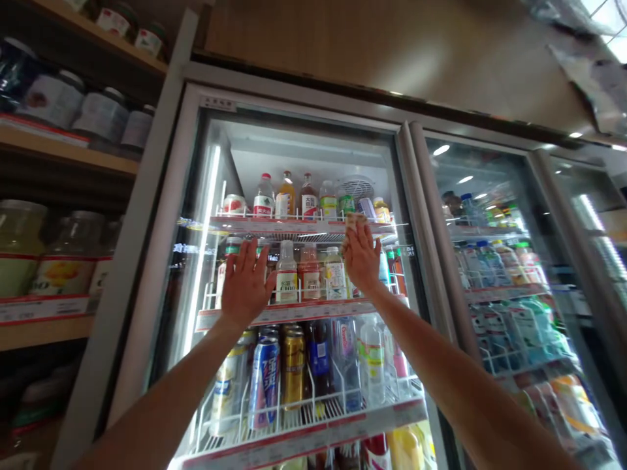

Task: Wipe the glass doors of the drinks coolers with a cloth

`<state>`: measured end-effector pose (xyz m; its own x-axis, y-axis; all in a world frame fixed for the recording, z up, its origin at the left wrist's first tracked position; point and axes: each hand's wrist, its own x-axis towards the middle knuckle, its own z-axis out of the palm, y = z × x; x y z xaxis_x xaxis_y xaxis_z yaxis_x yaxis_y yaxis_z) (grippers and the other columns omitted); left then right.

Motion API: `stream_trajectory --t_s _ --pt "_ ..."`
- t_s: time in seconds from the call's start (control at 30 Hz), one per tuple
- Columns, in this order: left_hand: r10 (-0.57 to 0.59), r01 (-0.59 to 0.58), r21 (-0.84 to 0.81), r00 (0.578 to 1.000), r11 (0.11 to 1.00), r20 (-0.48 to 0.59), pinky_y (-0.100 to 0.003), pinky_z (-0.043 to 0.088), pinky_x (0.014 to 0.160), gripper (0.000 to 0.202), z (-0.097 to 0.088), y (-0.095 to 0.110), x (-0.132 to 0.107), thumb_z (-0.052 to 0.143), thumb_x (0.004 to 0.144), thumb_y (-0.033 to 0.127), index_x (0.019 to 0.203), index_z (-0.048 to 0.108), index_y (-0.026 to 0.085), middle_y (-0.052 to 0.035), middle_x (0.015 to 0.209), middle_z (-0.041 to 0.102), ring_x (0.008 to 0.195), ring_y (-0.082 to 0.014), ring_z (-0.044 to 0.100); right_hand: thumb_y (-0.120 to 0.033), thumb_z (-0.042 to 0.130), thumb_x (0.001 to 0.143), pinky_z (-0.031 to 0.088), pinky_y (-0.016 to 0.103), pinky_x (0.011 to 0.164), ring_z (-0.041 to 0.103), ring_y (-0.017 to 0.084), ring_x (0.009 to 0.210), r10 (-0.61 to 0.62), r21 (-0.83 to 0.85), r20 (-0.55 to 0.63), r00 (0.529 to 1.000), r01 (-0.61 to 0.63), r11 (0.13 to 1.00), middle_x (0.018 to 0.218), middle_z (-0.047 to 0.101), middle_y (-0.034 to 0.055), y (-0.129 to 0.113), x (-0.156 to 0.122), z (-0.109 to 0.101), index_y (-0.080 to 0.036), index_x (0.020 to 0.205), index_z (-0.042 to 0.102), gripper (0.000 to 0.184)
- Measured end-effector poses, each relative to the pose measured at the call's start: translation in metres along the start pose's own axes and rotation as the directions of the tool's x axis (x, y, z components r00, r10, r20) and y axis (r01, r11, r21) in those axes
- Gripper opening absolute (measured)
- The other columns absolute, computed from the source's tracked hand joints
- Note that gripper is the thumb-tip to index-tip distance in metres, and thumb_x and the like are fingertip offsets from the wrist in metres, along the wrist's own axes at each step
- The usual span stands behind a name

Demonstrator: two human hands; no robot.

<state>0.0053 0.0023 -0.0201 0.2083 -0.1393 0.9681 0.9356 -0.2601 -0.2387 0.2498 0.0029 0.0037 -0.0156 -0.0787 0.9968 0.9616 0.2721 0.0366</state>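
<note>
A closed glass door (294,147) of a lit drinks fridge stands in front of me. My left hand (245,281) is spread against the glass, fingers apart and holding nothing, in front of the second shelf. Higher and to the right, my right hand (362,258) presses a beige cloth (354,223) to the pane. Part of the cloth is hidden under its fingers. Behind the glass are bottles (287,274) and cans (294,365) on wire shelves.
Another glass fridge door (484,215) is on the right, past the door frame (431,241). Shelves with jars (63,254) stand on the left. Above the fridge runs a brown panel (323,46), and plastic-wrapped goods (592,85) hang over the upper right.
</note>
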Motion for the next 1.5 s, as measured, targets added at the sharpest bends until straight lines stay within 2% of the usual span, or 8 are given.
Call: stream_trajectory --t_s 0.2,0.37,0.57,0.67,0.9,1.07,1.23,1.5 --pt "0.002 -0.002 -0.008 1.0 1.0 -0.01 -0.05 0.018 0.112 0.054 0.0 -0.001 0.0 0.034 0.09 0.041 0.136 0.039 0.013 -0.0153 0.147 0.03 0.139 -0.0268 0.02 -0.023 0.039 0.087 0.017 0.048 0.113 0.021 0.021 0.14 -0.427 0.074 0.14 0.893 0.421 0.904 0.148 0.032 -0.0015 -0.018 -0.019 0.005 -0.028 0.134 0.043 0.047" --pt "0.002 -0.002 -0.015 1.0 1.0 0.002 -0.049 0.017 0.112 0.053 0.0 -0.002 -0.002 0.034 0.09 0.04 0.137 0.037 0.015 -0.0138 0.148 0.028 0.139 -0.026 0.019 -0.021 0.031 0.089 0.025 0.058 0.105 0.029 0.028 0.136 0.118 -0.035 -0.078 0.99 -0.121 0.992 0.145 0.037 0.0081 0.031 -0.008 0.0 -0.021 0.131 0.048 0.044" --pt "-0.006 0.006 -0.021 1.0 1.0 -0.008 -0.05 0.017 0.112 0.053 0.0 0.001 0.0 0.034 0.09 0.04 0.138 0.036 0.016 -0.0129 0.148 0.028 0.139 -0.0258 0.019 -0.022 0.031 0.09 0.028 0.051 0.107 0.031 0.024 0.135 -0.12 -0.009 -0.01 0.993 0.12 0.993 0.144 0.039 0.0056 0.061 -0.035 -0.007 -0.024 0.128 0.051 0.043" --pt "-0.006 0.005 -0.025 1.0 1.0 -0.011 -0.05 0.017 0.112 0.053 -0.001 0.002 0.0 0.034 0.09 0.04 0.138 0.036 0.016 -0.0127 0.147 0.03 0.139 -0.0258 0.02 -0.022 0.029 0.089 0.031 0.059 0.101 0.033 0.031 0.133 0.169 -0.011 -0.148 0.975 -0.172 0.985 0.143 0.039 0.0132 0.069 -0.032 -0.008 -0.018 0.126 0.053 0.044" --pt "0.065 -0.068 -0.032 0.995 0.997 -0.08 -0.052 0.018 0.112 0.049 -0.001 0.0 0.0 0.04 0.089 0.032 0.136 0.039 0.017 -0.0143 0.144 0.036 0.137 -0.0272 0.027 -0.016 0.035 0.086 0.026 0.049 0.111 0.021 0.022 0.14 -0.153 0.144 0.02 0.988 0.149 0.978 0.147 0.034 0.004 -0.021 -0.042 0.011 -0.022 0.138 0.038 0.053" --pt "0.283 -0.302 -0.27 0.953 0.914 -0.109 -0.04 0.035 0.108 0.048 0.012 0.044 0.018 0.033 0.09 0.019 0.137 0.034 0.018 -0.01 0.137 0.047 0.131 -0.0183 0.039 -0.016 0.044 0.078 0.028 0.042 0.111 0.026 0.02 0.138 -0.205 0.323 -0.006 0.979 0.196 0.926 0.145 0.036 0.0122 -0.051 -0.046 0.021 -0.009 0.146 0.012 0.075" --pt "0.24 -0.251 -0.206 0.968 0.946 -0.078 -0.041 0.039 0.105 0.045 0.034 0.097 0.027 0.04 0.089 0.026 0.13 0.042 0.009 -0.0142 0.131 0.052 0.126 -0.0231 0.044 -0.033 0.046 0.084 0.019 0.049 0.112 0.027 0.024 0.137 -0.226 0.194 0.01 0.974 0.219 0.956 0.148 0.031 0.0139 0.006 -0.048 0.009 -0.014 0.146 0.011 0.074" --pt "-0.053 0.062 0.033 0.972 0.998 -0.228 -0.05 0.036 0.104 0.033 -0.005 -0.028 0.062 0.044 0.075 0.012 0.106 0.056 0.007 -0.0164 0.126 0.051 0.125 -0.0307 0.041 -0.034 0.032 0.092 0.017 0.051 0.111 0.022 0.023 0.14 -0.111 -0.046 -0.034 0.993 0.109 0.993 0.147 0.032 0.0111 0.044 -0.056 0.005 -0.019 0.143 0.025 0.053"
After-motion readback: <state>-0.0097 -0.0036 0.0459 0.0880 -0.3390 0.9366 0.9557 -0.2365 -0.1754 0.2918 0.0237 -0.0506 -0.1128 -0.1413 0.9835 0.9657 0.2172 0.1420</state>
